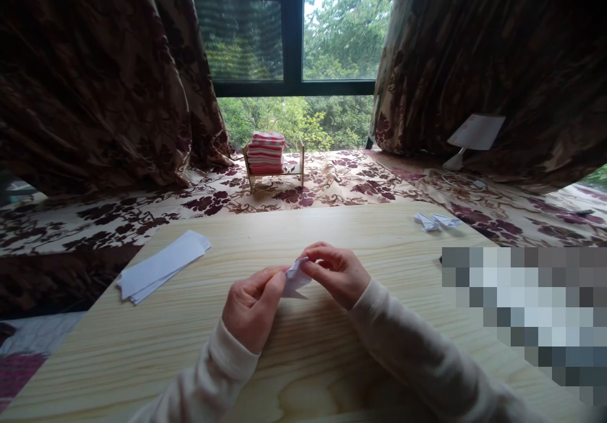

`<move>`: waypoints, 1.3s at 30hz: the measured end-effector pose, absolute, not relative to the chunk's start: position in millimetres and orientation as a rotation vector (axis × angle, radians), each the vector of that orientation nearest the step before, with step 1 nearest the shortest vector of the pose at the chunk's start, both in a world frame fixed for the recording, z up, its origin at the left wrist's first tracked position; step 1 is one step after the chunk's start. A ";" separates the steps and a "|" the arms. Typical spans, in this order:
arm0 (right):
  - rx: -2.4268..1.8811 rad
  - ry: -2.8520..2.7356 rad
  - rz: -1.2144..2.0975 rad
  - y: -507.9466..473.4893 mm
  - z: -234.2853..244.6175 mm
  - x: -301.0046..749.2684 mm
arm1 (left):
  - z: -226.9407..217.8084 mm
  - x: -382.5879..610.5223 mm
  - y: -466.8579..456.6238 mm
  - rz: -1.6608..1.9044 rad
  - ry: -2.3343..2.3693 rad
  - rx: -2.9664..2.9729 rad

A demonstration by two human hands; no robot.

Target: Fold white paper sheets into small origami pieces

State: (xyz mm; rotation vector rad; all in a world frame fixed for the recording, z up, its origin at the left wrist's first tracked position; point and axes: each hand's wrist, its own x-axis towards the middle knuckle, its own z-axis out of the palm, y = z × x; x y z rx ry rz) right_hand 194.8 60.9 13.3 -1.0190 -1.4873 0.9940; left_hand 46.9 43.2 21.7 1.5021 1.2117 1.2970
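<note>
A small folded piece of white paper (296, 279) is pinched between my two hands above the middle of the table. My left hand (253, 303) grips its left edge between thumb and fingers. At its upper right corner, my right hand (337, 272) pinches the paper with thumb and forefinger. Part of the paper is hidden behind my fingers. To the left lies a stack of white paper strips (164, 265), slightly fanned. Folded white paper pieces (436, 221) sit at the far right of the table.
The pale wooden table (227, 360) spans the foreground. Behind it, a patterned cloth bears a small wooden rack (275, 173) with folded striped cloths (266, 153) and a white lamp (477, 132). Dark curtains (118, 62) frame the window. A pixelated area covers the right side.
</note>
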 end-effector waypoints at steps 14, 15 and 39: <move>-0.963 -1.275 1.301 60.8 10.2 193.3 | 18.8 44.7 52.0 0.984 1.038 0.950; -0.950 -1.270 1.314 61.0 9.4 192.9 | 19.1 45.2 51.4 0.947 1.027 0.942; -1.065 -1.679 0.275 45.9 27.9 184.6 | 16.6 39.6 50.6 1.328 1.147 1.781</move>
